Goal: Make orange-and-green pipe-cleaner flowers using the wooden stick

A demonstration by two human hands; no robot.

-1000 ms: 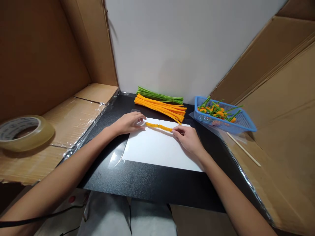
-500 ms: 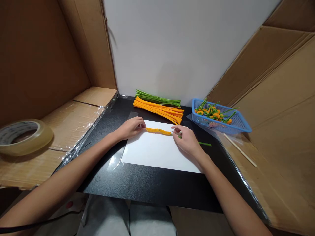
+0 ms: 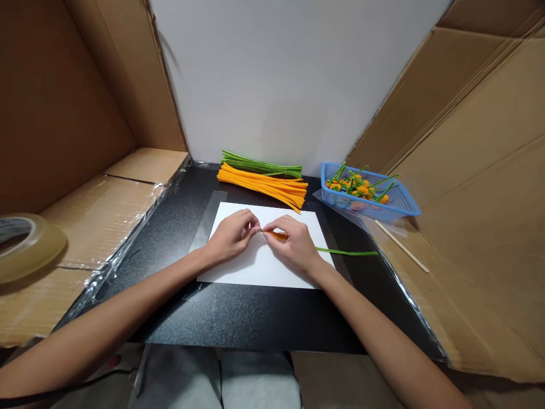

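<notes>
Over the white sheet of paper (image 3: 255, 269), my two hands meet almost fingertip to fingertip. My right hand (image 3: 296, 243) is closed on an orange pipe-cleaner coil (image 3: 279, 236), pinching near its left end, and its fingers cover much of it. A green pipe cleaner (image 3: 349, 252) sticks out to the right from under that hand, past the paper onto the black table. My left hand (image 3: 234, 234) pinches the small tip at the coil's left end between thumb and finger. That tip is too small to make out well.
Behind the paper lie bundles of orange pipe cleaners (image 3: 264, 184) and green pipe cleaners (image 3: 259, 164). A blue basket (image 3: 370, 211) of orange-and-green pieces stands back right, near a thin wooden stick (image 3: 402, 246). A tape roll (image 3: 42, 250) lies on cardboard at left. Cardboard walls flank both sides.
My hands have come together from the coil's two ends. The right hand has slid left along the coil and now covers most of it. More green pipe cleaner shows at right. The view has shifted slightly.
</notes>
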